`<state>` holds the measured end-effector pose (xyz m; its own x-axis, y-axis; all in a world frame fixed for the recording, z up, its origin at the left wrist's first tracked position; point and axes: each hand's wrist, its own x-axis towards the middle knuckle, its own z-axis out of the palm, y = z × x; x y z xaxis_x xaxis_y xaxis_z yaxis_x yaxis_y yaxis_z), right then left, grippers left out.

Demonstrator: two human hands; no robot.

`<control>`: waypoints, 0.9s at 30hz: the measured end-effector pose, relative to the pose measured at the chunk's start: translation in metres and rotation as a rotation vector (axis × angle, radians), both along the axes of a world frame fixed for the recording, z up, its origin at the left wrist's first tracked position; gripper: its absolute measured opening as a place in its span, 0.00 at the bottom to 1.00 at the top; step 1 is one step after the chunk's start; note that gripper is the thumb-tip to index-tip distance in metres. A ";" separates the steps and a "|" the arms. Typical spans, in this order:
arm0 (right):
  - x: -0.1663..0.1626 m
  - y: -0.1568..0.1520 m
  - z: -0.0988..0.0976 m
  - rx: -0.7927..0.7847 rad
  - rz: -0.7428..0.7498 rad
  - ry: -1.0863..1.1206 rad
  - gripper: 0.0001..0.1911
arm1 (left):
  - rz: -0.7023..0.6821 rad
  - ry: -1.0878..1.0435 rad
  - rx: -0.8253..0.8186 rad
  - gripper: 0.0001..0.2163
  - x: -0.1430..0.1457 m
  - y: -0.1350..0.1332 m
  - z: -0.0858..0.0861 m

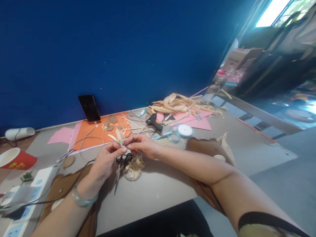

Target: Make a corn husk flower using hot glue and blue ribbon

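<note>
Both hands pinched a dried leaf strip

The left hand and right hand gripped the strip above the near-centre table; the brittle strip could have torn, or the scissors beneath nicked a wrist.

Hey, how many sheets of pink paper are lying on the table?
2 that show: one pink sheet left of the orange sheet, another pink sheet far right under the straw pile. More may be hidden under the clutter.
</note>
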<state>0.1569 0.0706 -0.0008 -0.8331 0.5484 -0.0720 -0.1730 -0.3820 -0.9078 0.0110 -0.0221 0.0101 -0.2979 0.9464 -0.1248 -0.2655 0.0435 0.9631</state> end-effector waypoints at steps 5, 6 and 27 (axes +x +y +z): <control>-0.001 0.001 -0.003 0.014 0.001 -0.019 0.14 | 0.008 0.004 -0.005 0.13 0.001 0.000 0.002; -0.001 0.001 -0.004 0.022 0.005 -0.021 0.13 | 0.015 0.003 -0.007 0.13 0.000 0.001 0.001; -0.004 -0.008 -0.001 0.294 -0.129 0.015 0.13 | 0.100 0.506 0.103 0.11 -0.001 0.001 -0.001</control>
<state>0.1533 0.0623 -0.0016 -0.7553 0.6449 0.1168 -0.2171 -0.0779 -0.9730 0.0099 -0.0211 0.0091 -0.3862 0.9100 0.1506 0.2362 -0.0603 0.9698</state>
